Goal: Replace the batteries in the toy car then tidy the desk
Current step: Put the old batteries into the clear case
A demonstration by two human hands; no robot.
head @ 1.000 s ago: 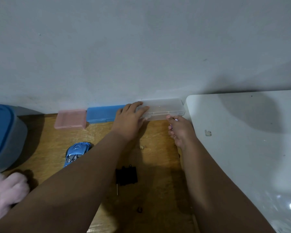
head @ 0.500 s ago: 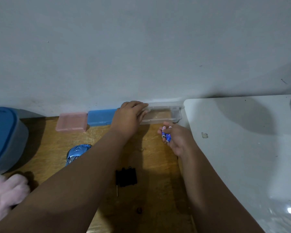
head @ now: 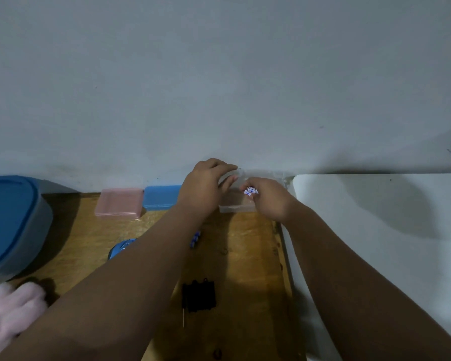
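Note:
A clear plastic case [head: 236, 205] lies open against the wall on the wooden desk [head: 248, 259]. My left hand [head: 205, 186] holds its raised lid. My right hand [head: 270, 198] is over the case with blue-and-white batteries [head: 250, 191] pinched in its fingers. The blue toy car [head: 120, 249] is mostly hidden under my left forearm. More blue batteries [head: 195, 238] lie on the desk just beyond that arm. The black battery cover [head: 200, 295] and a thin screwdriver [head: 183, 312] lie nearer to me.
A pink case [head: 119, 203] and a blue case [head: 160, 196] sit shut along the wall. A large blue-lidded grey tub [head: 9, 225] stands at left, a fluffy pink thing [head: 9, 312] below it. A white table [head: 380, 230] adjoins the desk at right. A small screw [head: 217, 354] lies near the front.
The clear case's lid went from shut to raised under my left hand. My right hand lifted batteries up and moved them over the open case.

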